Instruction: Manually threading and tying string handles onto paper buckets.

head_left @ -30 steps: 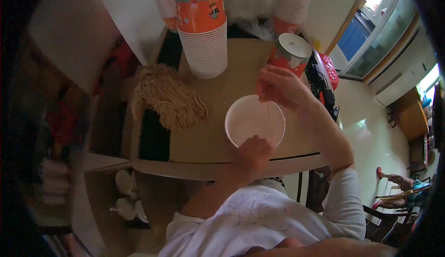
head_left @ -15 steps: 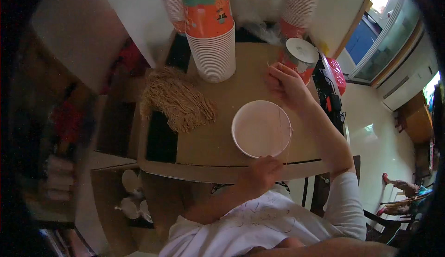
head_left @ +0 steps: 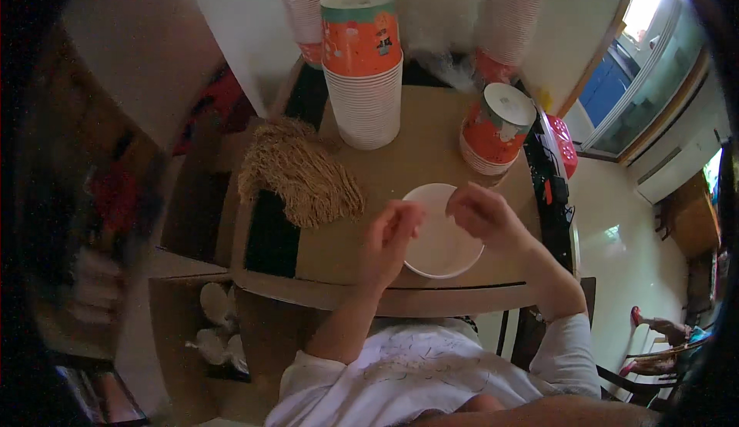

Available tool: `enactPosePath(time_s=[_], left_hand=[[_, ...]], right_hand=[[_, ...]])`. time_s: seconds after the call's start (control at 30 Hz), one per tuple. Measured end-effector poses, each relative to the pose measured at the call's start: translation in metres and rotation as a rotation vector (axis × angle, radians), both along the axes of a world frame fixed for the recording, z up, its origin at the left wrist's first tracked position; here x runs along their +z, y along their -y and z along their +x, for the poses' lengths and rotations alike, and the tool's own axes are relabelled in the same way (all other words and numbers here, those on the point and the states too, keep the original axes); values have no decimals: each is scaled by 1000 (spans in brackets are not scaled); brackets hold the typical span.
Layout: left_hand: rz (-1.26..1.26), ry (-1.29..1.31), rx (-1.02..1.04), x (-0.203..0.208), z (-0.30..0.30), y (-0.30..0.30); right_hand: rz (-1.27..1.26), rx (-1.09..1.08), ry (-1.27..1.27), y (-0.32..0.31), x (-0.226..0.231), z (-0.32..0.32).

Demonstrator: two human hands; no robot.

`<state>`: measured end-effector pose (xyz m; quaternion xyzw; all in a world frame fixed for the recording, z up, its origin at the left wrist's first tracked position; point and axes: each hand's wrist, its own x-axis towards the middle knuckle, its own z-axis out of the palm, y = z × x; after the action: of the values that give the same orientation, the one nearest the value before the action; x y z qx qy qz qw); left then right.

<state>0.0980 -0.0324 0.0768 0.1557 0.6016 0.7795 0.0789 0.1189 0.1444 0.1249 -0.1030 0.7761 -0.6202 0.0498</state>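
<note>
A white paper bucket stands upright with its mouth up near the front edge of the cardboard-topped table. My left hand is at its left rim, fingers curled together. Over the far right part of the rim hangs my right hand, its fingers pinched and bent down. Whatever the fingers of either hand hold is too small or blurred to make out. Left of the bucket lies a bundle of brown twine strands. Behind my right hand sits a short stack of upturned orange-and-green buckets.
A tall bucket stack stands at the back middle, with more stacks against the wall. Black cabled gear and a red basket line the right edge. An open carton holding white pieces is below left.
A thin strand stretched between my hands earlier no longer shows. My right hand came down and nearer from the short stack; my left rose from the front rim to the bucket's left side.
</note>
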Motion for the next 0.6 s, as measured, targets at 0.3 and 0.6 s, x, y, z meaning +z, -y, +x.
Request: enactPosePath(time_s=[0.3, 0.6], left_hand=[[-181, 74, -156, 11, -12, -15], [13, 51, -231, -13, -18, -15]], right_hand=[[220, 133, -394, 2, -13, -5], [282, 1, -181, 0, -12, -5]])
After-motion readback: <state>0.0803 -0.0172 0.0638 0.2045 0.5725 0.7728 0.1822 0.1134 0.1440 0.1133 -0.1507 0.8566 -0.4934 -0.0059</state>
